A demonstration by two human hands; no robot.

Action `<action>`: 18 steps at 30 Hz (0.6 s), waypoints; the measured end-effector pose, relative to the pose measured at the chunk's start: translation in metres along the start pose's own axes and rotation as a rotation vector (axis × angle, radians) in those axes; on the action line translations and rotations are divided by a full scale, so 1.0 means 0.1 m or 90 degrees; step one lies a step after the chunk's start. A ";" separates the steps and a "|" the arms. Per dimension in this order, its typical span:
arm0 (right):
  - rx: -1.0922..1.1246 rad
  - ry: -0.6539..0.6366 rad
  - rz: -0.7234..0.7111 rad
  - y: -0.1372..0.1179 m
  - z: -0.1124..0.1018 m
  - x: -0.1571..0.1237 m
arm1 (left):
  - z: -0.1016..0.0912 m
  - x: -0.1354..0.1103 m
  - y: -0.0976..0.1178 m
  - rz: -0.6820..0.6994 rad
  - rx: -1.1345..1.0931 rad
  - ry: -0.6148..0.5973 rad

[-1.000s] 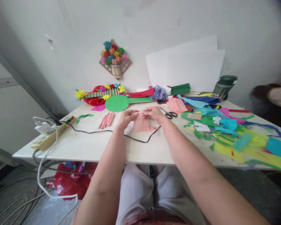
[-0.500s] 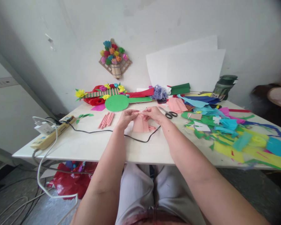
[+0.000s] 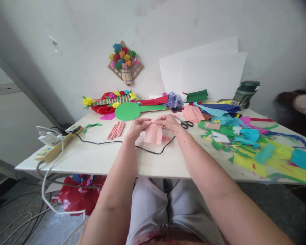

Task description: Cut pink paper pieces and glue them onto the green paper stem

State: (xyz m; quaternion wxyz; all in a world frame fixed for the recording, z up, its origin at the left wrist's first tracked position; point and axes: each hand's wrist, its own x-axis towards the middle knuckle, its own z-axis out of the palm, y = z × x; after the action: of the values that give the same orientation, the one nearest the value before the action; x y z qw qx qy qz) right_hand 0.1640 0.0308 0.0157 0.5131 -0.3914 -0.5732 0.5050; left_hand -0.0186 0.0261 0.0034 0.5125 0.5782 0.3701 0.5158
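A small piece of pink crepe paper (image 3: 153, 134) hangs from my fingertips above the white table. My left hand (image 3: 139, 127) pinches its upper left edge, and my right hand (image 3: 169, 123) grips the upper right edge. The fingers of both hands nearly meet along the top. Several rolled pink paper sticks (image 3: 116, 130) lie in a bunch to the left of my left hand. Part of another pink roll (image 3: 166, 139) shows beside the hanging paper. Black-handled scissors (image 3: 185, 124) rest just right of my right hand.
A black cable (image 3: 155, 153) crosses the table in front of my hands to a power strip (image 3: 47, 153) at left. A green card shape (image 3: 128, 112) lies behind. Coloured paper scraps (image 3: 247, 143) cover the right side, near a dark green bottle (image 3: 245, 95).
The pink paper now hangs flatter and smoother below my fingers. My hands have barely shifted, still pinching its top edge.
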 end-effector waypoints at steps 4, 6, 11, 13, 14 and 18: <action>-0.003 0.015 -0.017 -0.01 0.01 0.00 | -0.01 -0.01 0.01 -0.009 -0.026 -0.009; 0.000 0.019 -0.025 -0.01 0.02 -0.01 | -0.02 -0.01 0.01 -0.012 -0.044 -0.015; 0.025 0.008 -0.022 -0.01 0.03 -0.02 | -0.03 0.00 0.00 -0.013 -0.084 -0.024; 0.038 0.010 -0.018 0.00 0.04 -0.01 | -0.03 0.00 0.00 -0.009 -0.094 -0.028; 0.045 0.011 -0.017 0.00 0.04 -0.01 | -0.04 0.00 0.01 -0.007 -0.099 -0.031; 0.073 0.010 -0.010 -0.01 0.05 -0.02 | -0.05 -0.01 0.01 -0.009 -0.109 -0.051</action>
State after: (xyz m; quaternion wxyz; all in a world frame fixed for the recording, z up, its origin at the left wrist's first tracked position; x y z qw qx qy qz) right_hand 0.1599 0.0278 0.0160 0.5431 -0.3604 -0.5423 0.5302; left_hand -0.0238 0.0263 0.0044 0.5781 0.5497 0.3083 0.5182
